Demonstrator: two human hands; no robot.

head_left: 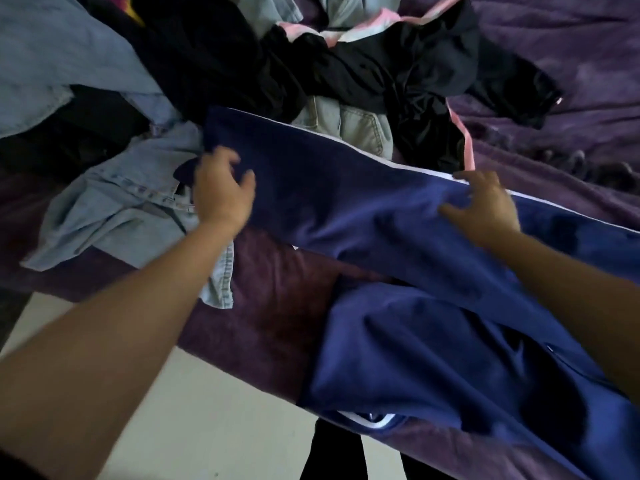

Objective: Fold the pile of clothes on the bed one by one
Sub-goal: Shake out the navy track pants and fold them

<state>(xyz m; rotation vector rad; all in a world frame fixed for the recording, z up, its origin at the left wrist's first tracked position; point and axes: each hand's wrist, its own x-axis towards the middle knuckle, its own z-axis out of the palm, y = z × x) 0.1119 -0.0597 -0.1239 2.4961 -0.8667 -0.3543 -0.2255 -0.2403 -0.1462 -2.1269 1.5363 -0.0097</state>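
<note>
Navy track pants (346,202) with a white side stripe lie stretched across the purple bed cover (270,306), one leg folded over towards the pile. My left hand (221,188) is at the left end of that leg, with fingers curled over the cuff edge and the thumb on the cloth. My right hand (485,206) rests on the middle of the leg by the white stripe, fingers spread and the fabric bunching slightly under them. The pile of clothes (346,64) lies just beyond.
A light denim garment (114,216) lies crumpled left of my left hand and hangs over the bed edge. Black clothing with pink trim (398,64) and pale jeans (360,126) sit behind the pants. The pale floor (207,427) shows at the bottom left.
</note>
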